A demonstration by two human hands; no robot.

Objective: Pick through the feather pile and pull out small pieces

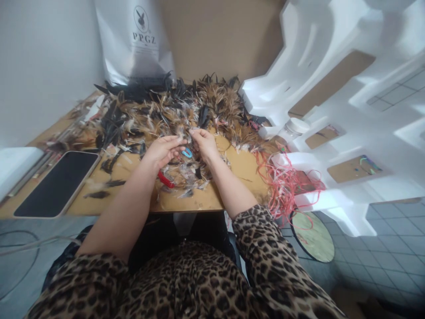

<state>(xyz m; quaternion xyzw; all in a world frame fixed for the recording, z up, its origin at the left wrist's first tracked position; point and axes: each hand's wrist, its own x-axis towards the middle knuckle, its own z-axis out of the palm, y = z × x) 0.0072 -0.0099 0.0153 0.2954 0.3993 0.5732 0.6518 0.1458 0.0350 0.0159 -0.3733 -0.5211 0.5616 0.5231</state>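
My left hand point(164, 151) and my right hand point(205, 145) are close together above the near side of a large heap of brown and black feathers point(149, 115). Thumb and forefinger are pinched on each hand. A pale wisp shows by the left fingertips, but what either hand holds is too small to make out. Between and just below the hands is a light blue loop point(187, 153). A red curved band point(165, 179) lies under the left wrist, among loose downy feathers point(186, 175).
A phone point(58, 184) lies at the table's left edge. Tangled red strings point(288, 186) hang over the right edge beside white moulded foam point(332, 102) and a white-lidded jar point(296, 126). A silver bag point(136, 40) stands behind. A round stool point(314, 235) is below right.
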